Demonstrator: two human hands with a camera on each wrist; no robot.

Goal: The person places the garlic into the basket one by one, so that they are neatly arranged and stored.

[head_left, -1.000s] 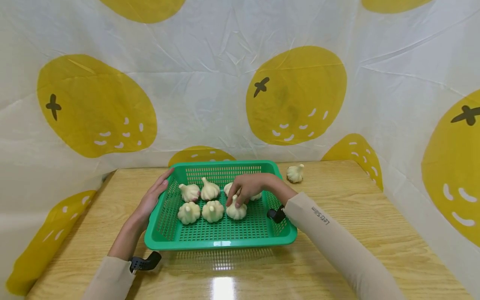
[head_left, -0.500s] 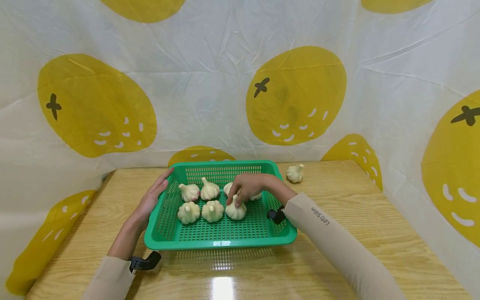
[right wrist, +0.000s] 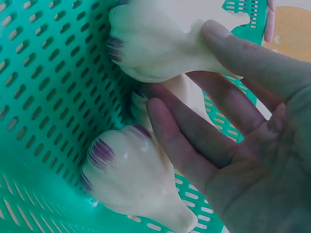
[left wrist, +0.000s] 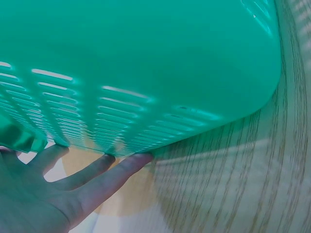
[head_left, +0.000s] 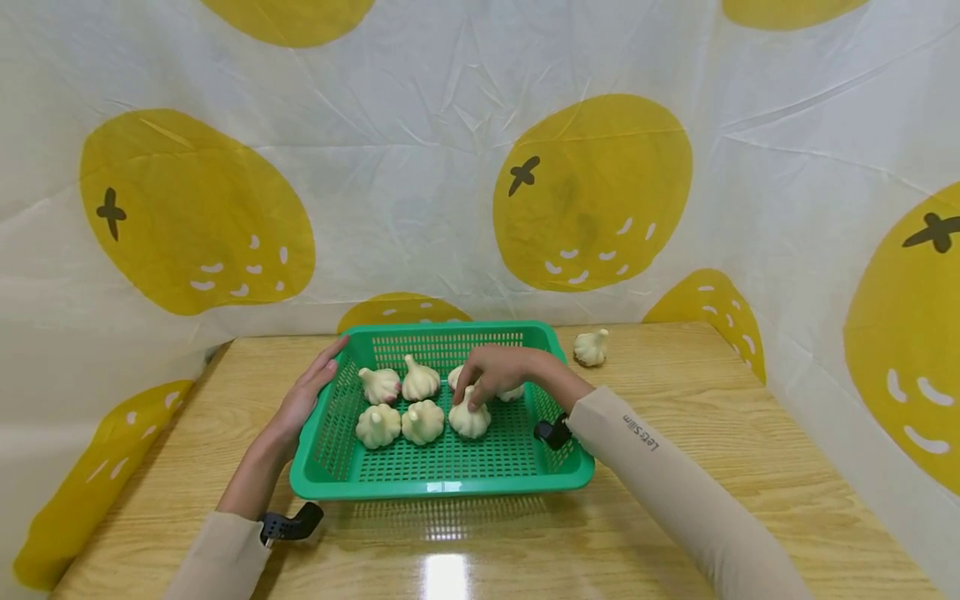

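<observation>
A green slotted plastic basket (head_left: 442, 488) sits on the wooden table with several white garlic bulbs standing in two rows inside it. My right hand (head_left: 501, 372) reaches over the right side and pinches the neck of a garlic bulb (head_left: 469, 420) at the right of the front row. In the right wrist view, thumb and fingers are around that garlic bulb (right wrist: 160, 43), and a purple-streaked garlic bulb (right wrist: 129, 170) lies beside the fingers. My left hand (head_left: 300, 402) rests against the basket's left side; the left wrist view shows its fingers (left wrist: 104, 187) stretched along the outer wall.
One more garlic bulb (head_left: 591, 347) lies on the table (head_left: 690, 417), behind and right of the basket. A white cloth (head_left: 420, 208) printed with yellow fruit hangs behind the table. The right hand partly covers the bulbs at the back right of the basket.
The pinched garlic bulb has shifted slightly left and back with my right hand. The front-row bulb beside it also sits slightly farther left. My left hand has stayed put.
</observation>
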